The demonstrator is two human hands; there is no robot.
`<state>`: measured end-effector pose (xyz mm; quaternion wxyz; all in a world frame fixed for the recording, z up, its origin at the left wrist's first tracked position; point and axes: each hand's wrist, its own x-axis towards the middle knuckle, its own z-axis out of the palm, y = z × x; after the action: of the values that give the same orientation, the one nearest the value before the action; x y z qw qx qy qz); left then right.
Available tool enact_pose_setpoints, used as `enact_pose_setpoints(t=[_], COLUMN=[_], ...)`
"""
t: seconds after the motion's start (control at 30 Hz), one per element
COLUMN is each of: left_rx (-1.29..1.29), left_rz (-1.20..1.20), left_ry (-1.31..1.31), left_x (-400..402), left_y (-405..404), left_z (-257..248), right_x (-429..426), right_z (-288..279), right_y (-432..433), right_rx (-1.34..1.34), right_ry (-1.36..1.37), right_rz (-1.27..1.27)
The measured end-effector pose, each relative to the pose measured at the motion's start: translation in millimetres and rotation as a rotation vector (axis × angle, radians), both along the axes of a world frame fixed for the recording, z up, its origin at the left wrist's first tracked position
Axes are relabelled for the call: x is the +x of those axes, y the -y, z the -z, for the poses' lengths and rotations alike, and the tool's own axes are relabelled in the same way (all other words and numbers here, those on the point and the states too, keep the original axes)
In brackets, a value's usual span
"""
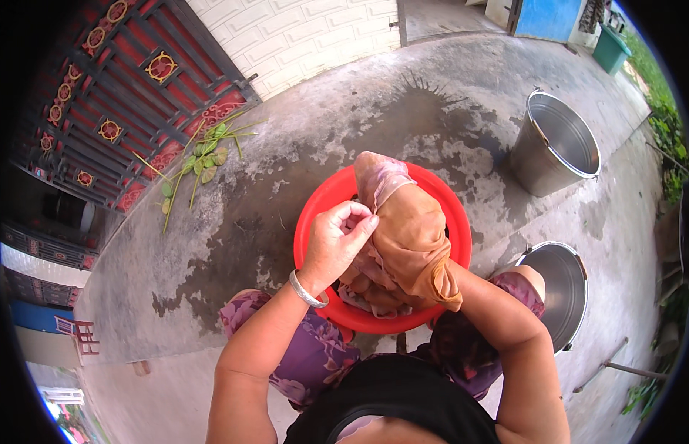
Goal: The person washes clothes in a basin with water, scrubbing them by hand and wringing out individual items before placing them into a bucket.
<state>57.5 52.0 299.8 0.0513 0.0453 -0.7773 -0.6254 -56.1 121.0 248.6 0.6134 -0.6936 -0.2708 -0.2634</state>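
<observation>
My left hand (344,227), with a silver bangle (308,291) at its wrist, pinches the edge of a tan and lilac cloth garment (411,227) between thumb and fingertip. The tan fabric is pulled over my right hand, which it hides; only the bare right forearm (489,299) comes out of it. Whether those covered fingers grip anything is not visible. Both hands are above a red plastic basin (461,233) between my knees. More crumpled cloth (372,291) hangs or lies over the near part of the basin, whose inside is mostly covered.
A metal bucket (522,161) stands at the upper right, a second one (569,299) beside my right knee. Wet patches (239,255) darken the concrete floor. Leafy stalks (203,158) lie by the red and black metal gate (139,100). At right lies a metal rod (636,371).
</observation>
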Motion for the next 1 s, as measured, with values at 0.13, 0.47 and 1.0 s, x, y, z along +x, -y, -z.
enact_pose_setpoints(t=[0.13,0.47,1.0], left_rx=[0.211,0.568,0.497], left_rz=[-0.013,0.06,0.236], left_ry=[0.015,0.046,0.452], left_x=[1.4,1.3,13.1], left_y=[3.6,11.6,-16.4], left_z=[-3.6,-0.6,52.9], right_x=[9.5,38.3,31.5], right_z=[17.5,50.2,18.2], right_y=[-18.8,-68.2,-91.7], right_rx=[0.289,1.027,1.073], right_ry=[0.06,0.541,0.332], right_rz=[0.042,0.548,1.963])
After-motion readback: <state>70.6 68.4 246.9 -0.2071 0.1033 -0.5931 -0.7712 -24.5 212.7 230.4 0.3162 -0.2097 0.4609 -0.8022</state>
